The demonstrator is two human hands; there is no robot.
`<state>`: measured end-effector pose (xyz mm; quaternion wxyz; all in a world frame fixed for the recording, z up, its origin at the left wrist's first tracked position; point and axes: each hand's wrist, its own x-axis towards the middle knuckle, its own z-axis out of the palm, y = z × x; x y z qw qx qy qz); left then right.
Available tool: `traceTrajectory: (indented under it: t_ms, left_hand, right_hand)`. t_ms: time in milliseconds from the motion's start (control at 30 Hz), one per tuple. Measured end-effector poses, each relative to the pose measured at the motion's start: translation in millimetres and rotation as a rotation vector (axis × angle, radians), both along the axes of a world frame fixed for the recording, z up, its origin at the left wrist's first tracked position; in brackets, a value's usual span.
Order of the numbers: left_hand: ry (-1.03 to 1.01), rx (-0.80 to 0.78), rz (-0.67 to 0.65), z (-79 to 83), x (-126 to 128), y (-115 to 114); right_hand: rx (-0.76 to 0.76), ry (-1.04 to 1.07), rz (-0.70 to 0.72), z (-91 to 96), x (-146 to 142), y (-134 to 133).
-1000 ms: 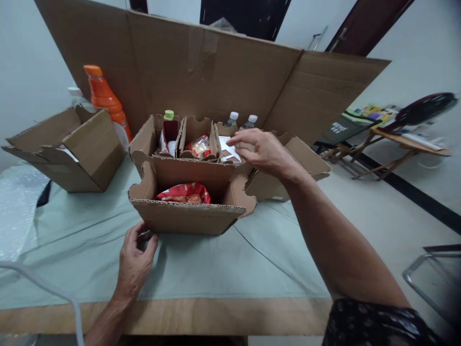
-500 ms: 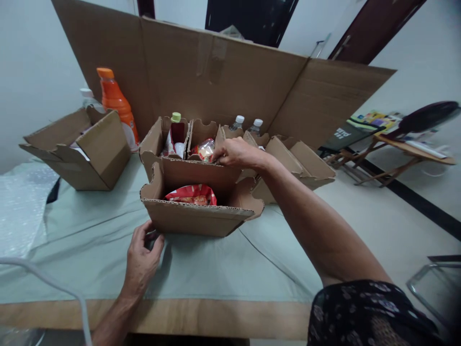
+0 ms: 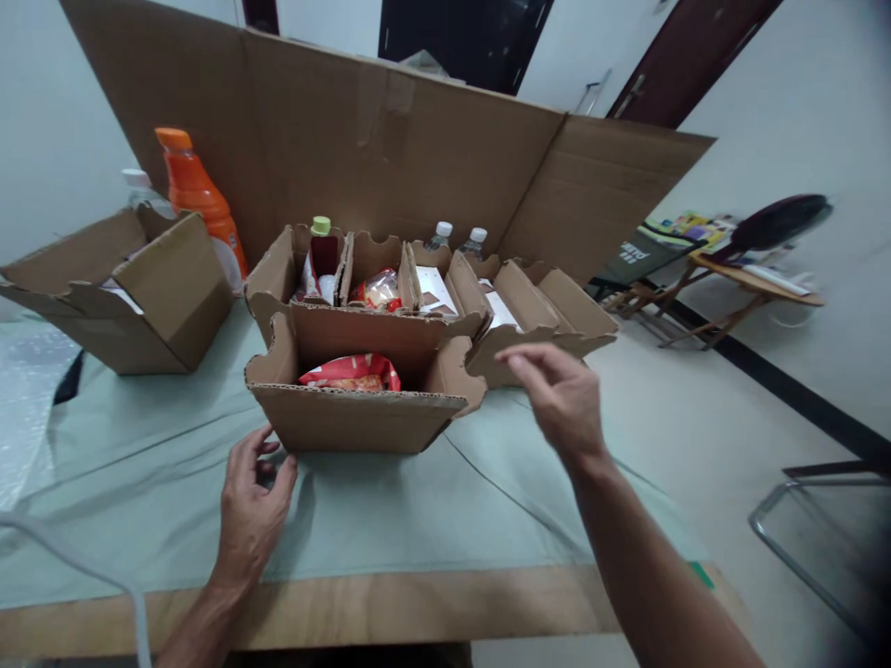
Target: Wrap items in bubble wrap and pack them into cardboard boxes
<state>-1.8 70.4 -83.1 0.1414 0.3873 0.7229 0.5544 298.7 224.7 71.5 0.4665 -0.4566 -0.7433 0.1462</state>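
A cardboard box (image 3: 362,422) with notched sides stands at the front, and a red snack packet (image 3: 355,373) lies inside it. By its lower left corner rests my left hand (image 3: 256,496), fingers curved and apart with nothing in them; whether a fingertip touches the box I cannot tell. My right hand (image 3: 562,399) hovers right of the box, fingers stretched out and holding nothing. Behind stands a row of narrow cardboard bins: one has a red and clear packet (image 3: 380,290), another a white box (image 3: 435,291), and the left one a bottle with a green cap (image 3: 321,225).
Another cardboard box (image 3: 157,315) stands at the left, before an orange bottle (image 3: 201,199). A tall cardboard panel (image 3: 459,158) closes off the back. Bubble wrap (image 3: 28,399) and a pale cable (image 3: 83,557) lie left. The table edge (image 3: 390,612) is wooden.
My right hand has come out of the bin row, moving right and toward me, and its fingers have opened. My left hand stays by the front box. The view has shifted slightly.
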Motion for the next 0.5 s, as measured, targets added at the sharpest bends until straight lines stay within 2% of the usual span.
traceTrajectory:
  t_ms: [100,200,333,433,500]
  left_hand:
    - [-0.029,-0.042,0.003,4.5,1.0,2.2]
    - [-0.123,-0.089,-0.021,7.8,5.0,6.5]
    - [-0.144,-0.091,-0.042,9.9,12.5,11.8]
    - [-0.147,-0.109,-0.053,8.4,15.3,13.1]
    - [-0.157,-0.12,-0.036,5.7,15.1,12.8]
  right_hand:
    - [-0.22,-0.004,0.083,-52.0,7.8,-27.8]
    - [-0.361,-0.014,0.229,-81.6,-11.1,-37.6]
    - [-0.39,0.015,0.276,-87.0,-28.6,-32.9]
    - [-0.372,0.033,0.287,-87.0,-14.9,-27.6]
    - [-0.349,0.027,0.218,-89.8,4.2,-21.2]
